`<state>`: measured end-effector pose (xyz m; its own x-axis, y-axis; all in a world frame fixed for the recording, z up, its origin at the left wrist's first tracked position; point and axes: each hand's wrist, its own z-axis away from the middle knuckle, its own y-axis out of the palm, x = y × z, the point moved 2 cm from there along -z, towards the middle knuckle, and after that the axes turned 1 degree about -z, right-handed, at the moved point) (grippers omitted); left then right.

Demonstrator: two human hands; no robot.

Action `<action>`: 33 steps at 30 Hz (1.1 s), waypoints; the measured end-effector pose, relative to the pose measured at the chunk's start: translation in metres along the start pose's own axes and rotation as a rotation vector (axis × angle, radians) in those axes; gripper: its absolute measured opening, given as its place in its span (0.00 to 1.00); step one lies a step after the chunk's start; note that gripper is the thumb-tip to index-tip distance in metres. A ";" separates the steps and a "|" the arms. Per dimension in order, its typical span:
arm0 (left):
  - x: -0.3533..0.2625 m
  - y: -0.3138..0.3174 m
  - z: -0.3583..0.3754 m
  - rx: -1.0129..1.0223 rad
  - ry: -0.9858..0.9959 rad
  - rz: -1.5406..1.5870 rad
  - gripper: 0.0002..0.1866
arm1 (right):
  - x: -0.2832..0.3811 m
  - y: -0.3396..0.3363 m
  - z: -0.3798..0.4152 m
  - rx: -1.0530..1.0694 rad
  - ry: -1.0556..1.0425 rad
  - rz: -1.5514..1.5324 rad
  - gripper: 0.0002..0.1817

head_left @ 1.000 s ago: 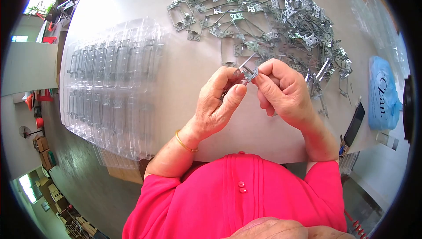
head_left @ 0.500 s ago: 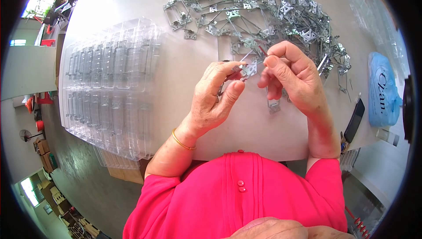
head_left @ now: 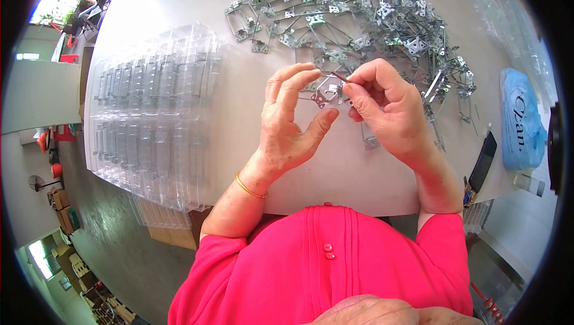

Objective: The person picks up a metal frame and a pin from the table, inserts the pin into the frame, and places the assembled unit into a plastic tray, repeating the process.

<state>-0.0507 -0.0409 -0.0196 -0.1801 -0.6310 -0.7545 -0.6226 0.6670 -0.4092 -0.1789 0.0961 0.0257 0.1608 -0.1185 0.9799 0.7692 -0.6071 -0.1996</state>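
My left hand [head_left: 291,118] is open, its thumb and fingers spread apart around one side of a small silvery metal bracket [head_left: 329,92] with thin rods. My right hand [head_left: 385,104] is closed in a pinch at the bracket's other side. A thin dark red stick [head_left: 339,77] pokes out from its thumb and forefinger. Whether the right fingers also grip the bracket is hard to make out. Another metal piece [head_left: 371,144] lies on the table partly under the right hand. Beyond both hands spreads a large heap of similar metal brackets [head_left: 382,11].
Clear plastic trays [head_left: 155,101] holding rows of metal pieces are stacked on the left of the table [head_left: 335,181]. On the right are a dark phone [head_left: 483,162], a blue plastic bag [head_left: 519,120] and clear plastic wrapping [head_left: 508,20].
My left fingers have opened away from the metal bracket they were pinching. My right hand has come slightly left, bringing the red stick over to the bracket.
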 end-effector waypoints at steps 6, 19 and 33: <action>-0.019 -0.010 0.000 -0.258 -0.023 -0.113 0.15 | -0.003 0.008 0.004 -0.103 -0.499 0.340 0.09; -0.039 -0.027 0.003 -0.067 -0.438 0.019 0.08 | -0.001 0.020 0.014 -0.013 -0.663 0.310 0.12; -0.029 -0.071 0.078 0.335 -0.393 -0.623 0.10 | 0.008 0.016 0.017 -0.026 -0.553 0.270 0.08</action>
<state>0.0580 -0.0391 -0.0087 0.4443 -0.7823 -0.4365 -0.2475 0.3611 -0.8991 -0.1544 0.0989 0.0299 0.6503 0.1505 0.7447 0.6424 -0.6322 -0.4332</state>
